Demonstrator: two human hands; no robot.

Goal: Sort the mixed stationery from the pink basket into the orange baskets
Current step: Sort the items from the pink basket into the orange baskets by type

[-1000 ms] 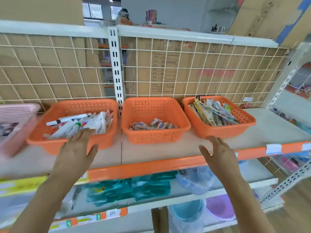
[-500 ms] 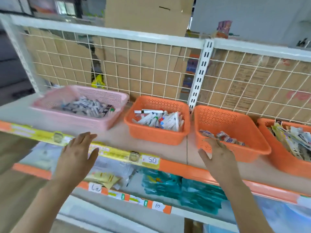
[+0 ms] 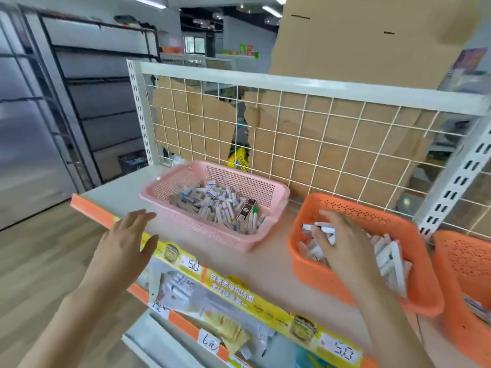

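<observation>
Setting: retail shop.
Centre: white metal display shelf (image 3: 125,193), white wire-grid back panel (image 3: 330,128).
Lower edge: yellow paper price strip (image 3: 231,290), white "50" tags (image 3: 192,265).

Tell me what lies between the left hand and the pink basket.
Only bare shelf top. The head view shows nothing lying between the left hand and the pink basket.

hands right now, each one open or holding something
left hand: open, holding nothing.
right hand: fingers bent down among white pens in the orange basket; a grip cannot be told.
</observation>
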